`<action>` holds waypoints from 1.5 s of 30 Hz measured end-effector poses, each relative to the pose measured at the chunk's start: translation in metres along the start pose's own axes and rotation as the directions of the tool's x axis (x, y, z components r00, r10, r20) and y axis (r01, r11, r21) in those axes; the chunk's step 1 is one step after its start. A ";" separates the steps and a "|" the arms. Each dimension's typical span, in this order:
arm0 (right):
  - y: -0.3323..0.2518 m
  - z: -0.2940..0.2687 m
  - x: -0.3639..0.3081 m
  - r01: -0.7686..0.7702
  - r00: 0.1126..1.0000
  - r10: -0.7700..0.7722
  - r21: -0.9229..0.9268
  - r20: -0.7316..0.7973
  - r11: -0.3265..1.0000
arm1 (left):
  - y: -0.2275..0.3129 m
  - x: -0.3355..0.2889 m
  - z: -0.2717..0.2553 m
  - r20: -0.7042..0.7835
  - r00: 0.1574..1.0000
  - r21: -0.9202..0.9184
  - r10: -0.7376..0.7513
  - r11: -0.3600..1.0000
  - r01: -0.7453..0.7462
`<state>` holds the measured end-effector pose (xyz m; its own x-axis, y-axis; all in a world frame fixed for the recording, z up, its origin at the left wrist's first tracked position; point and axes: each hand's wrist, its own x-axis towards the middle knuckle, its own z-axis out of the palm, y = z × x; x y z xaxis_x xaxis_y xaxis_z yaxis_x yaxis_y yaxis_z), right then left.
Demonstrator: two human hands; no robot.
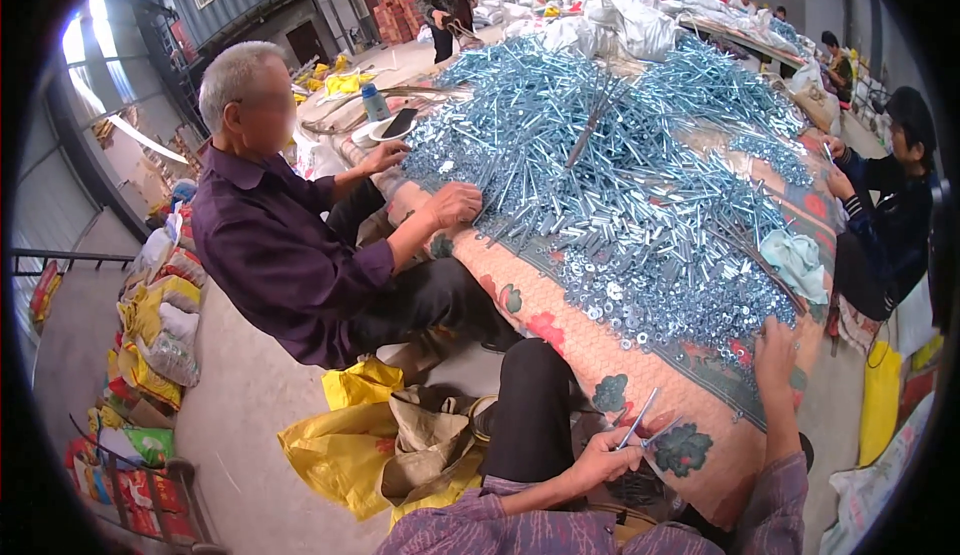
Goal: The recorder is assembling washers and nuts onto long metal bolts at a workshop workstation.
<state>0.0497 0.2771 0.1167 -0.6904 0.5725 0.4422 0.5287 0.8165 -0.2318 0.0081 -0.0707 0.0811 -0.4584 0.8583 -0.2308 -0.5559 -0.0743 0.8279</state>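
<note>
In my left hand [603,457], low over the near edge of the cloth, are a couple of long silvery bolts [637,419] pointing up and outward. My right hand [774,355] reaches to the near right edge of a pile of small washers and nuts [690,300]. Its fingers are drawn together at the pieces, and what they grip is too small to make out. Behind the washers rises a big heap of loose bluish metal bolts [560,135]. All of it lies on a flowered pink cloth [560,340] spread over the work table.
A co-worker in a purple shirt [290,225] sits at the left, hands at the heap. Another person [890,195] works at the right, near a pale blue rag [795,263]. Yellow sacks [345,455] lie on the floor beside my knee. A phone [400,123] rests beyond.
</note>
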 end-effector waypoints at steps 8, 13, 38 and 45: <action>0.007 -0.011 -0.009 -0.010 1.000 0.010 0.030 -0.005 1.000 | -0.002 0.001 0.000 -0.053 0.997 -0.040 -0.062 0.997 0.060; -0.039 -0.050 -0.015 0.081 0.996 -0.065 0.380 -0.054 0.921 | -0.001 -0.003 0.002 -0.086 0.994 -0.056 -0.070 0.996 0.066; -0.137 -0.100 -0.085 -0.274 0.873 -0.196 0.782 0.446 0.560 | 0.012 -0.008 0.008 0.032 0.990 -0.108 -0.135 0.985 0.138; -0.131 -0.108 -0.081 0.127 0.782 -0.441 0.580 0.440 0.805 | 0.013 -0.006 -0.001 0.190 0.951 -0.227 -0.245 0.931 0.286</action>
<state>0.0898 0.1162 0.2051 -0.9905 0.1207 0.0665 0.0517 0.7728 -0.6325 0.0024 -0.0770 0.0928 -0.1674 0.9307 -0.3251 -0.8061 0.0607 0.5886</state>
